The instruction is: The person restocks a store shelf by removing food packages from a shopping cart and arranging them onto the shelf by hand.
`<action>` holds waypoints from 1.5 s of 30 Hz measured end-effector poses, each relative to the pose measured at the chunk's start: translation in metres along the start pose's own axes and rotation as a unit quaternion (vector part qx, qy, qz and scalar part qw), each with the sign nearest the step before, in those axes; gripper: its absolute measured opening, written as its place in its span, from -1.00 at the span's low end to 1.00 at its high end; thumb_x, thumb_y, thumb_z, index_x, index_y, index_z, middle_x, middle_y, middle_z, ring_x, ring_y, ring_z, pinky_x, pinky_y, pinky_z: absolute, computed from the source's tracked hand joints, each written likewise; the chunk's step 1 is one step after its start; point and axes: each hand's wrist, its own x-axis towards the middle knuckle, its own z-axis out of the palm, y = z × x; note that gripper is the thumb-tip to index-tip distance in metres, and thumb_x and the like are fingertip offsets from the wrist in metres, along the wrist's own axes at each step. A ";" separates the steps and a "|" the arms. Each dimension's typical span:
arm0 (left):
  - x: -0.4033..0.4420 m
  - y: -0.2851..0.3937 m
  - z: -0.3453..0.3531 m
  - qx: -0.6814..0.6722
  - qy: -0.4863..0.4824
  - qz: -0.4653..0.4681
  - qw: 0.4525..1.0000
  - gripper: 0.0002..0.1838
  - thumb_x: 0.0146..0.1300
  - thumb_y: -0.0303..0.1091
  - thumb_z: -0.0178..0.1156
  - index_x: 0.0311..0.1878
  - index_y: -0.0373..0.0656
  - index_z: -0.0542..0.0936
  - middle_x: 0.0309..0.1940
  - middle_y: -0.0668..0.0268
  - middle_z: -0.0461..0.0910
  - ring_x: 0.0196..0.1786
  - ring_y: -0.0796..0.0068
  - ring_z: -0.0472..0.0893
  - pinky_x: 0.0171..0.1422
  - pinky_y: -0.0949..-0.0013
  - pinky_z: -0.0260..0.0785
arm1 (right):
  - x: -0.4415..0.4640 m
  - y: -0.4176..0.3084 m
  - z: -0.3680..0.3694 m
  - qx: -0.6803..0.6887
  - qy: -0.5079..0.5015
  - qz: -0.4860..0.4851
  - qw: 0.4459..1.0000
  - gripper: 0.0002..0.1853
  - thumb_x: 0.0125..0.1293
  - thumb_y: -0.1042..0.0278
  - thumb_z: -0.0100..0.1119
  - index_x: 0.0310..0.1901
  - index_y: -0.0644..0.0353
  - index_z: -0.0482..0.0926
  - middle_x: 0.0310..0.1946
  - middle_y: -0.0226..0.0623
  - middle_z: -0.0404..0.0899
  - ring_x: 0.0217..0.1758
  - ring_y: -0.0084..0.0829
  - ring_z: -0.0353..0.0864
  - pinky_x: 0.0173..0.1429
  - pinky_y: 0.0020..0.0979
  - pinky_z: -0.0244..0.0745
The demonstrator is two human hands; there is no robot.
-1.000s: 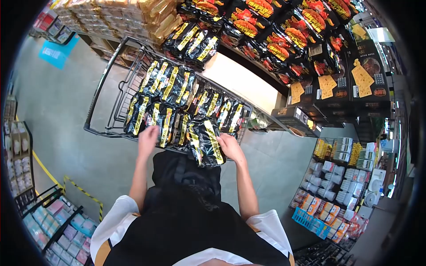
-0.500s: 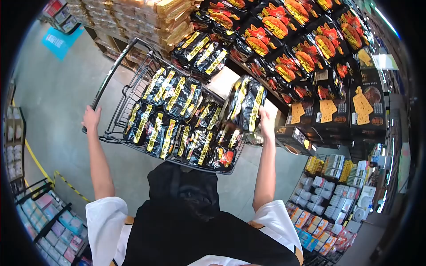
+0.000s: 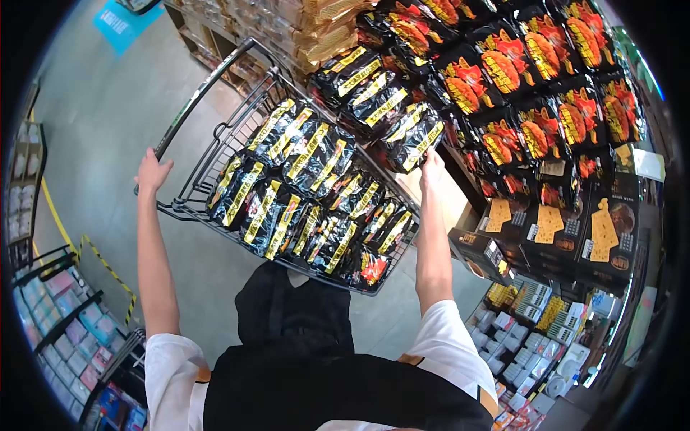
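My left hand point(image 3: 152, 171) is closed around the lower end of the handle point(image 3: 188, 108) of a black wire shopping cart point(image 3: 194, 194), thumb sticking out. Black-and-yellow shiny food packs point(image 3: 314, 154) fill much of the cart in stacked rows. Beyond the cart's far side, my right hand point(image 3: 432, 169) grips the near end of another black-and-yellow food pack point(image 3: 412, 138). This pack sits beside a row of similar packs point(image 3: 374, 97) at the foot of the display. The fingers under it are partly hidden.
Black bags with red and orange pictures point(image 3: 503, 68) are piled at the upper right. Dark cartons point(image 3: 550, 230) stand to the right, a pale board point(image 3: 449, 197) before them. Wrapped golden packages point(image 3: 323, 36) rise behind the cart. Goods shelves point(image 3: 79, 330) stand at the lower left.
The right hand has moved its pack from over the cart's far right corner, away to the row of packs by the display. The left hand stays on the cart handle. The view has shifted.
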 end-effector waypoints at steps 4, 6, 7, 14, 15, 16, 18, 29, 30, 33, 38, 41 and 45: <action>-0.002 0.003 -0.002 0.007 0.000 -0.009 1.000 -0.27 0.01 0.01 0.27 0.23 -0.11 0.30 0.15 0.05 0.48 0.20 -0.02 0.47 0.16 -0.25 0.24 | 0.024 -0.005 0.008 -0.048 -0.002 -0.037 0.998 -0.62 0.40 0.15 0.08 -0.57 0.11 0.43 -0.62 -0.64 0.28 -0.55 -0.72 0.12 -0.43 -0.56 0.04; -0.002 0.002 -0.003 0.015 -0.005 -0.001 1.000 -0.26 0.00 0.03 0.28 0.22 -0.10 0.30 0.14 0.05 0.48 0.20 -0.02 0.47 0.14 -0.23 0.26 | 0.036 -0.001 -0.002 -0.090 -0.017 -0.022 0.996 -0.67 0.44 0.21 0.04 -0.23 0.35 0.65 -0.30 -0.41 0.64 -0.26 -0.64 0.49 -0.09 -0.54 0.35; -0.003 0.004 -0.005 0.019 -0.006 -0.003 1.000 -0.26 0.00 0.03 0.28 0.22 -0.10 0.30 0.14 0.05 0.48 0.20 -0.02 0.47 0.14 -0.23 0.26 | 0.034 -0.004 0.000 -0.071 -0.013 -0.017 0.997 -0.67 0.44 0.22 0.03 -0.23 0.35 0.65 -0.31 -0.42 0.64 -0.26 -0.64 0.49 -0.08 -0.54 0.35; 0.000 0.002 -0.003 0.026 -0.018 -0.003 1.000 -0.24 -0.01 0.05 0.29 0.22 -0.11 0.30 0.14 0.05 0.47 0.21 0.00 0.46 0.15 -0.20 0.26 | 0.032 0.041 0.006 0.084 0.006 0.038 0.996 -0.70 0.45 0.24 0.01 -0.13 0.34 0.60 -0.21 -0.34 0.64 -0.19 -0.53 0.55 -0.02 -0.45 0.42; 0.002 0.000 0.000 0.016 -0.010 -0.001 1.000 -0.23 -0.01 0.05 0.29 0.23 -0.11 0.30 0.15 0.05 0.46 0.23 0.02 0.45 0.17 -0.19 0.25 | 0.025 0.028 0.017 0.143 0.010 0.049 0.988 -0.78 0.41 0.29 0.06 -0.23 0.25 0.61 -0.33 -0.40 0.61 -0.28 -0.55 0.56 -0.10 -0.47 0.46; 0.004 -0.002 0.001 0.019 -0.008 0.004 1.000 -0.23 -0.01 0.05 0.29 0.23 -0.11 0.30 0.15 0.05 0.46 0.23 0.02 0.45 0.17 -0.19 0.25 | 0.024 0.027 0.020 0.150 0.011 0.085 0.985 -0.79 0.42 0.32 0.02 -0.20 0.26 0.60 -0.32 -0.39 0.61 -0.25 -0.53 0.58 -0.08 -0.47 0.47; 0.009 -0.005 0.002 0.016 -0.034 -0.011 0.999 -0.22 -0.02 0.05 0.30 0.23 -0.12 0.30 0.19 0.05 0.43 0.26 0.03 0.42 0.20 -0.21 0.21 | 0.022 0.027 0.026 0.160 -0.004 0.077 0.984 -0.78 0.43 0.35 -0.04 -0.14 0.27 0.59 -0.30 -0.38 0.61 -0.24 -0.53 0.58 -0.08 -0.46 0.47; -0.142 0.034 -0.037 -0.348 -0.062 0.127 0.927 -0.71 0.30 -0.37 0.16 0.03 -0.26 0.46 -0.09 0.28 0.55 0.04 0.43 0.52 0.16 0.40 0.31 | -0.151 -0.076 -0.048 -0.143 -0.133 0.038 0.980 -0.67 0.40 0.12 0.08 -0.21 0.31 0.49 -0.31 -0.29 0.59 -0.18 -0.49 0.57 -0.06 -0.46 0.50; -0.183 0.039 -0.035 -0.426 -0.180 0.194 0.865 -0.80 0.28 -0.38 0.19 -0.08 -0.21 0.49 -0.21 0.36 0.56 -0.08 0.51 0.54 0.04 0.47 0.34 | -0.192 -0.098 -0.063 -0.139 -0.226 0.035 0.964 -0.75 0.43 0.20 0.05 -0.26 0.25 0.49 -0.35 -0.36 0.58 -0.26 -0.56 0.56 -0.13 -0.49 0.49; -0.305 0.076 -0.061 -0.196 -0.494 0.305 0.790 -0.88 0.21 -0.50 0.16 -0.17 -0.20 0.55 -0.30 0.32 0.61 -0.18 0.52 0.59 0.01 0.44 0.42 | -0.316 -0.131 -0.114 -0.090 -0.386 0.195 0.897 -0.94 0.34 0.47 0.09 -0.32 0.17 0.49 -0.38 -0.43 0.56 -0.29 -0.61 0.56 -0.17 -0.48 0.51; -0.357 0.062 -0.029 -0.163 -0.635 0.251 0.712 -0.90 0.13 -0.53 0.19 -0.26 -0.21 0.52 -0.46 0.34 0.59 -0.39 0.44 0.59 -0.24 0.37 0.44 | -0.453 -0.141 -0.162 -0.131 -0.484 0.375 0.779 -0.86 0.17 0.49 0.22 -0.22 0.23 0.54 -0.34 -0.40 0.62 -0.25 -0.53 0.61 -0.14 -0.44 0.53; -0.356 0.085 -0.037 -0.077 -0.603 0.345 0.716 -0.93 0.07 -0.58 0.12 -0.36 -0.20 0.47 -0.57 0.26 0.56 -0.48 0.29 0.57 -0.37 0.31 0.37 | -0.487 -0.138 -0.160 -0.161 -0.495 0.382 0.763 -0.80 0.09 0.53 0.25 -0.21 0.27 0.56 -0.34 -0.37 0.63 -0.25 -0.49 0.63 -0.12 -0.41 0.53; -0.359 0.101 -0.039 0.000 -0.551 0.451 0.702 -0.93 0.04 -0.59 0.09 -0.39 -0.21 0.45 -0.60 0.17 0.51 -0.49 0.14 0.55 -0.41 0.27 0.34 | -0.504 -0.143 -0.158 -0.233 -0.475 0.229 0.817 -0.84 0.02 0.44 0.21 -0.32 0.27 0.58 -0.43 -0.18 0.64 -0.33 -0.22 0.64 -0.22 -0.28 0.50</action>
